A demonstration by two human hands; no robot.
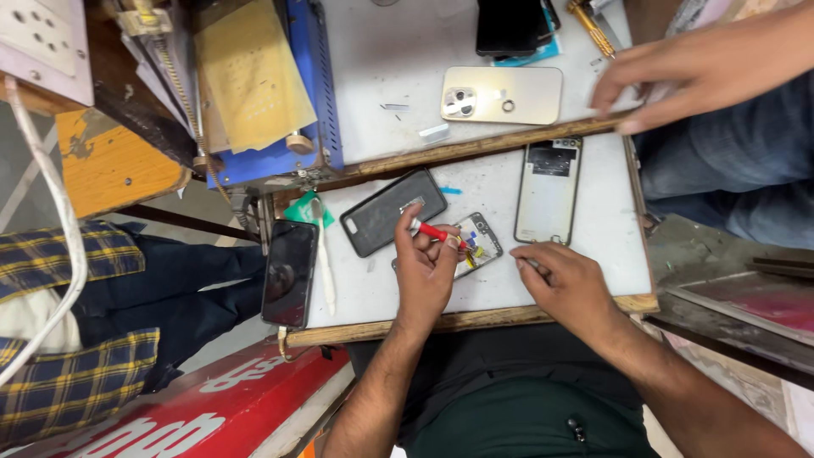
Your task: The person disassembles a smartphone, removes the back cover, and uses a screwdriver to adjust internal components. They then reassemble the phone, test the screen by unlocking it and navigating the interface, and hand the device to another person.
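My left hand (426, 270) grips a red-handled screwdriver (431, 231), its tip down on an opened phone body (480, 242) lying on the white work board (610, 229). Fingers of my right hand (566, 284) are curled on the board just right of that phone; whether they pinch something small is hidden. A black phone case (392, 210) lies just left of the screwdriver. A pale phone back cover (549, 190) lies above my right hand.
A gold phone (502, 94) lies face down on the upper board, with another person's hand (687, 72) beside it. A black phone (290, 273) and a white toothbrush (324, 259) lie at the left edge. A blue machine (318, 93) stands at upper left. A person in a plaid shirt (59, 339) sits left.
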